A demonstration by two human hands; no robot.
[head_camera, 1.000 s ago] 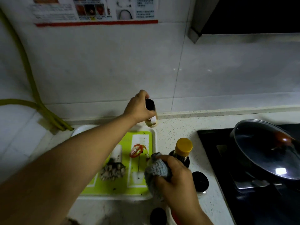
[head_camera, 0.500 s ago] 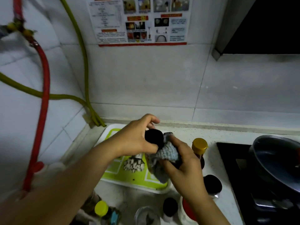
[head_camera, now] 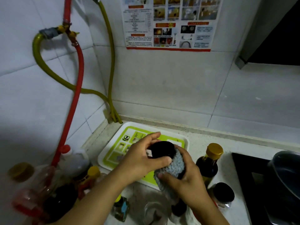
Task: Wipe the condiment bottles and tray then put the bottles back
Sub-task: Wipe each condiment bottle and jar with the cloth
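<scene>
My left hand [head_camera: 142, 159] grips a small bottle by its black cap [head_camera: 162, 149], held above the green and white tray [head_camera: 113, 153]. My right hand [head_camera: 185, 181] wraps a grey-blue cloth [head_camera: 173, 166] around the bottle's body, which the cloth hides. The tray lies against the back wall and carries nothing I can see. A dark sauce bottle with a yellow cap [head_camera: 209, 161] stands just right of my hands, and a black-lidded jar [head_camera: 223, 194] sits in front of it.
Several bottles crowd the counter at the lower left, among them a white jug with a red cap [head_camera: 71, 158] and a yellow-capped bottle [head_camera: 90, 174]. A glass [head_camera: 154, 213] stands near the front edge. A black hob with a pan [head_camera: 285, 172] lies at right. Hoses [head_camera: 78, 88] run down the left wall.
My left hand brought the black-capped bottle from the back of the counter toward me, and my right hand wrapped the cloth around it. The view tilted up and left.
</scene>
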